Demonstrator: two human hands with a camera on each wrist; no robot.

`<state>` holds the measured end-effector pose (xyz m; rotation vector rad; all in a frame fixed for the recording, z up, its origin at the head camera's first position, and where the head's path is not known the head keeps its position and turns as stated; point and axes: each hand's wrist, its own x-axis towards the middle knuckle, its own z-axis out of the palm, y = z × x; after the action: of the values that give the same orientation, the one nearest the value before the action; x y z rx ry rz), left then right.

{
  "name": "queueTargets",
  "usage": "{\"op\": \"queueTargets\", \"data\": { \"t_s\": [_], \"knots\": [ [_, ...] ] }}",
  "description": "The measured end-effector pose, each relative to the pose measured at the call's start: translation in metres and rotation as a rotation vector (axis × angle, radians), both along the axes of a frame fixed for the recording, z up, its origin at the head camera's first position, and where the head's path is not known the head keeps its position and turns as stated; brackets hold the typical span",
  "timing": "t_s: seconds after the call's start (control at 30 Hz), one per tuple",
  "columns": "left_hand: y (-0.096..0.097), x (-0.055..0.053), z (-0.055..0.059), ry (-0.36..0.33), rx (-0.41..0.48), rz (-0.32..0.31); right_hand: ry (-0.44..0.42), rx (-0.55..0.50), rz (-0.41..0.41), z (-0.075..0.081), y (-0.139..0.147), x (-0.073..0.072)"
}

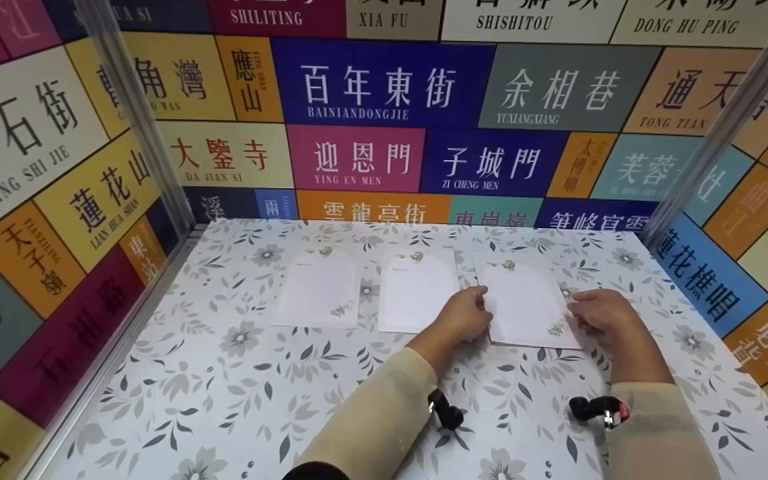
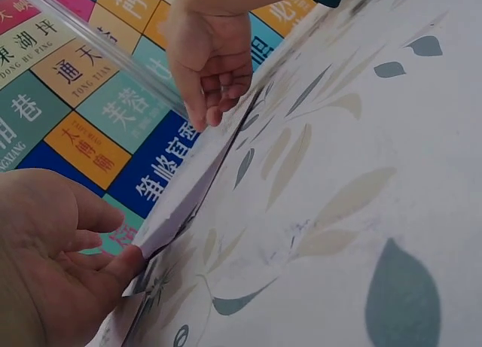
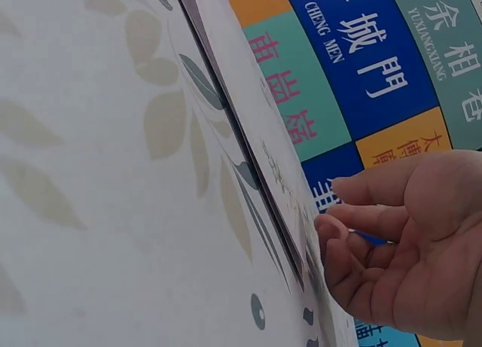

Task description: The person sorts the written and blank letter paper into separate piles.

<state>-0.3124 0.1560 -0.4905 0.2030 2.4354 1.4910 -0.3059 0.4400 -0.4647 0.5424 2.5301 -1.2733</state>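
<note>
Three white sheets of letter paper with small floral prints lie in a row on the table: a left sheet (image 1: 317, 290), a middle sheet (image 1: 417, 293) and a right sheet (image 1: 527, 303). My left hand (image 1: 464, 317) is at the left edge of the right sheet. In the left wrist view, the thumb of this left hand (image 2: 60, 264) touches the paper's edge, with the forefinger apart from it. Beside the opposite edge is my right hand (image 1: 604, 313), its fingers loosely bent. The right wrist view shows nothing between the fingers of that right hand (image 3: 407, 249).
A white cloth (image 1: 237, 393) with grey leaves and flowers covers the table. Colourful panels (image 1: 384, 83) with Chinese place names stand behind and at both sides, joined by metal corner posts (image 1: 157, 147). Each wrist carries a small black camera (image 1: 447, 410).
</note>
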Motion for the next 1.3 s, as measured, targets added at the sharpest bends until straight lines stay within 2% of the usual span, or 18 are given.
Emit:
{"op": "queueTargets", "data": {
  "t_s": [0.2, 0.37, 0.53, 0.67, 0.93, 1.13, 1.3],
  "knots": [
    [-0.008, 0.000, 0.004, 0.026, 0.009, -0.023, 0.084, -0.075, -0.012, -0.001, -0.016, -0.005],
    [-0.023, -0.009, 0.004, 0.075, 0.017, -0.010, 0.107, -0.053, 0.061, 0.004, -0.045, -0.013],
    [-0.040, -0.019, 0.005, 0.083, 0.040, 0.023, 0.121, -0.009, 0.167, 0.006, -0.072, -0.022],
    [-0.057, -0.027, 0.004, 0.110, 0.039, 0.031, 0.160, -0.033, 0.213, 0.008, -0.093, -0.026],
    [-0.094, -0.040, 0.003, 0.132, 0.011, 0.076, 0.175, -0.123, 0.237, 0.006, -0.125, -0.036],
    [-0.114, -0.046, 0.005, 0.152, -0.023, 0.111, 0.178, -0.147, 0.256, 0.006, -0.145, -0.043],
    [-0.129, -0.049, 0.007, 0.115, -0.025, 0.160, 0.163, -0.161, 0.245, 0.007, -0.159, -0.045]
  ]
}}
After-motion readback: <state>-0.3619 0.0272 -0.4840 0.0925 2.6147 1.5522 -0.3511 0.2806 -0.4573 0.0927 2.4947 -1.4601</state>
